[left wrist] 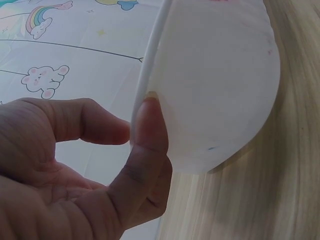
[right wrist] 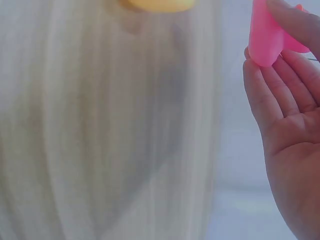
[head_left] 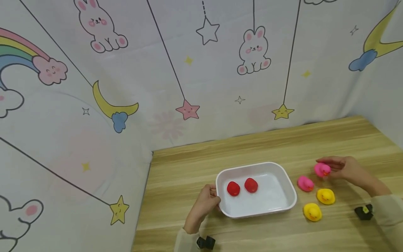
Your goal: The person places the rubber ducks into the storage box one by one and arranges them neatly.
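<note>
Hands are spread well apart over the table [head_left: 176,168]: the left hand [head_left: 204,203] pinches the left end of the tray [head_left: 272,199] between thumb and bent fingers, while I see the right hand [head_left: 351,172] gripping a pink duck [head_left: 322,169] between thumb and outstretched fingers, right of the tray, beyond two yellow ducks [head_left: 325,196]

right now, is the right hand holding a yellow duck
No, the right hand holds a pink duck, while the two yellow ducks rest on the table.
</note>
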The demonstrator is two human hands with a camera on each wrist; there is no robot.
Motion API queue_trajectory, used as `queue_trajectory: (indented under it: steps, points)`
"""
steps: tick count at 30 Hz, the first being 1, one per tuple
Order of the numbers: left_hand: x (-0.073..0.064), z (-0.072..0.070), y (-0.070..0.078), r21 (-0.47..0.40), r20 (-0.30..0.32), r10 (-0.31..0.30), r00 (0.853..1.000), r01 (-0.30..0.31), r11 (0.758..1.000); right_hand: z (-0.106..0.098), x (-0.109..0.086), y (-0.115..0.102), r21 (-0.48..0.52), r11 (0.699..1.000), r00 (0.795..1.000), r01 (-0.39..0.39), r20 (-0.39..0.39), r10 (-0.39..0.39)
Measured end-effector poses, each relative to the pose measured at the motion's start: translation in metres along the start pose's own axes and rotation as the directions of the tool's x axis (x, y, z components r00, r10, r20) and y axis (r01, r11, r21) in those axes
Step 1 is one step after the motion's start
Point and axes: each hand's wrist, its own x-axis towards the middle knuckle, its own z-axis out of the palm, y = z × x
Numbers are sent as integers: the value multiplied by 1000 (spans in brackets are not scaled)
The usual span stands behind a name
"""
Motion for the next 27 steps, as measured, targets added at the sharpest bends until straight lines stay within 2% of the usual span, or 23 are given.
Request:
queue_trajectory:
  steps: [9, 16, 27]
  points:
    - [0, -1, 1, -3, -3, 1, 1000, -1, 1000, 0, 8, -15, 53, 999, 1000, -8, 16, 8]
    - [0, 0, 1, -6, 2, 4, 1000, -4, 1000, 7, 13, -33, -25, 999, 1000, -21, 5, 21]
    - [0, 0, 0, 15, -2, -9, 1000, 10, 1000, 20, 28, -71, -93, 994, 996, 53, 76, -46]
